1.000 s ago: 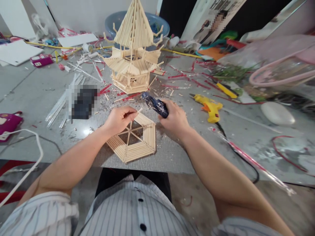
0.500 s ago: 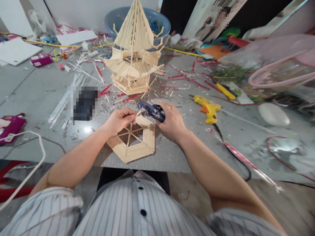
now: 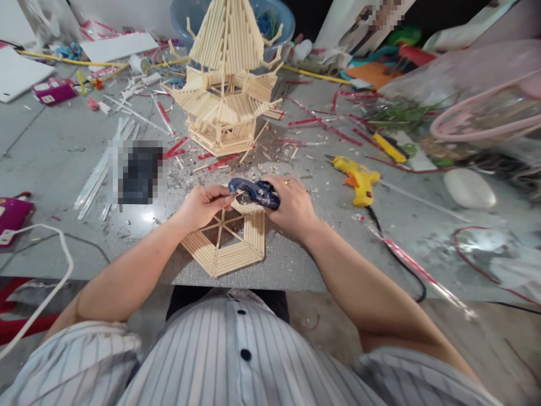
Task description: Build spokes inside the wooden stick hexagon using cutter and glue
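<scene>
My left hand [image 3: 206, 207] pinches a short wooden stick [image 3: 236, 195], most of it hidden by the fingers and the tool. Wrapped round a dark blue cutting tool [image 3: 258, 193], my right hand [image 3: 296, 206] holds its jaws over the stick, close to my left fingertips. Below both hands a hexagonal frame of pale sticks [image 3: 255, 232] lies flat near the table's front edge, with spokes crossing its open middle. Behind them stands a tiered stick pagoda [image 3: 228, 107] with a pointed roof.
A yellow glue gun [image 3: 359, 179] lies on the right, its cord running to the front edge. Clear glue sticks [image 3: 99, 169] and a blurred dark object [image 3: 137, 172] lie left. Red plastic strips and stick scraps litter the table [image 3: 304, 265]. A blue basin [image 3: 281, 20] stands behind.
The blue tool has moved slightly left towards my left fingertips, its jaws now over the stick. The whole view has shifted a little.
</scene>
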Motion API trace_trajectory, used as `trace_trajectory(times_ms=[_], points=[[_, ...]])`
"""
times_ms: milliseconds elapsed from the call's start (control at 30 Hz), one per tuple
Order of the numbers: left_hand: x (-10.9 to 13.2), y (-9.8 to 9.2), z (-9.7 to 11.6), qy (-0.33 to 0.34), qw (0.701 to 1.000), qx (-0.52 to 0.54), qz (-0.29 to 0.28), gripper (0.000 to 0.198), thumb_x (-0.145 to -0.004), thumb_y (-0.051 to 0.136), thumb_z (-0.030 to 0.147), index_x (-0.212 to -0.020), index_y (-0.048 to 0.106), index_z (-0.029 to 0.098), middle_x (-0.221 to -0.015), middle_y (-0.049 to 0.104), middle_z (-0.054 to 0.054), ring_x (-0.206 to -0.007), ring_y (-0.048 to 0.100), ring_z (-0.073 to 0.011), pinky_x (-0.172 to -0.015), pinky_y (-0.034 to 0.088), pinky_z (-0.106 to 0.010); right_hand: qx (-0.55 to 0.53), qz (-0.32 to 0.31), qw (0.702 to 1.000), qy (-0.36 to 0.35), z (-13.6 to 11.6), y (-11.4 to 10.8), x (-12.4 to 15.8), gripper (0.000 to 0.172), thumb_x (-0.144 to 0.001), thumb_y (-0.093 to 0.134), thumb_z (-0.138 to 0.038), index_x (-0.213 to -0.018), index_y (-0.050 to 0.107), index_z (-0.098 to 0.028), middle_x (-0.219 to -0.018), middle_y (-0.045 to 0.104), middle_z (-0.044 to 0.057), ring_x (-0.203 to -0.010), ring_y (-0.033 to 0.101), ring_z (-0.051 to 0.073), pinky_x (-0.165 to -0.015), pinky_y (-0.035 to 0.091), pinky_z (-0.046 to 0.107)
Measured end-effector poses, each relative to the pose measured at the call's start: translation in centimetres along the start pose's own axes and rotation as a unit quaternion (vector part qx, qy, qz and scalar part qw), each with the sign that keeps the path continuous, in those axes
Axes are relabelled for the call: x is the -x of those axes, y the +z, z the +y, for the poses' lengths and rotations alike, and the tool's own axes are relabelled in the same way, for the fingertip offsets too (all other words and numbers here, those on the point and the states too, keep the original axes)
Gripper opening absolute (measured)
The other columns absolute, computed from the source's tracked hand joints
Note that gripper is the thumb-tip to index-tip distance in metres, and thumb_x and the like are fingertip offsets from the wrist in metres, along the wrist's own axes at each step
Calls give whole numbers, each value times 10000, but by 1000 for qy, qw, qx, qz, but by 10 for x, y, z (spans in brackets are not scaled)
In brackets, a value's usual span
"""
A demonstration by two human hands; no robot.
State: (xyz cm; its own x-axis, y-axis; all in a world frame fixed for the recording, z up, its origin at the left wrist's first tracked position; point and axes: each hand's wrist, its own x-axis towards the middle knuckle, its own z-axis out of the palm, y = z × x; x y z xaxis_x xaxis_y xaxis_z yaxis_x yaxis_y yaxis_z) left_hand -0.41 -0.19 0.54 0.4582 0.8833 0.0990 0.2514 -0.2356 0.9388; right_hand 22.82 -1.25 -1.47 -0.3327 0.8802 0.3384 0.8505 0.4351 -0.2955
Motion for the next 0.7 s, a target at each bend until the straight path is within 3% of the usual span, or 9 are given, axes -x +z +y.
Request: trace_trajectory(times_ms=[133,367,700], points=[[1,-1,-2,-9,1000,-8,1,227,-824,596,318,-660,607,161,-589,582,39,-568,489,-62,-595,374,-215,6,-12,1000,7,-2,-1,-1,485,-671,564,-186,-1155,578,-173,-1092,683,142,-1029,612,321,-923,451,489],[-1,1,-1,0,997,74,-10,206,-820,601,303,-664,607,168,-603,571,34,-576,483,-62,-586,369,-210,-11,-8,1000,-2,0,-1,0,518,-660,566,-187,-1177,549,-207,-1162,662,130,-1087,593,320,-946,441,499],[0,1,-3,-12,997,72,-7,229,-824,619,333,-678,630,157,-605,576,26,-570,483,-64,-576,372,-212,-1,-22,1000,7,-3,-6,-1,494,-689,570,-200,-1182,548,-194,-1183,653,146,-1095,591,337,-955,435,509]])
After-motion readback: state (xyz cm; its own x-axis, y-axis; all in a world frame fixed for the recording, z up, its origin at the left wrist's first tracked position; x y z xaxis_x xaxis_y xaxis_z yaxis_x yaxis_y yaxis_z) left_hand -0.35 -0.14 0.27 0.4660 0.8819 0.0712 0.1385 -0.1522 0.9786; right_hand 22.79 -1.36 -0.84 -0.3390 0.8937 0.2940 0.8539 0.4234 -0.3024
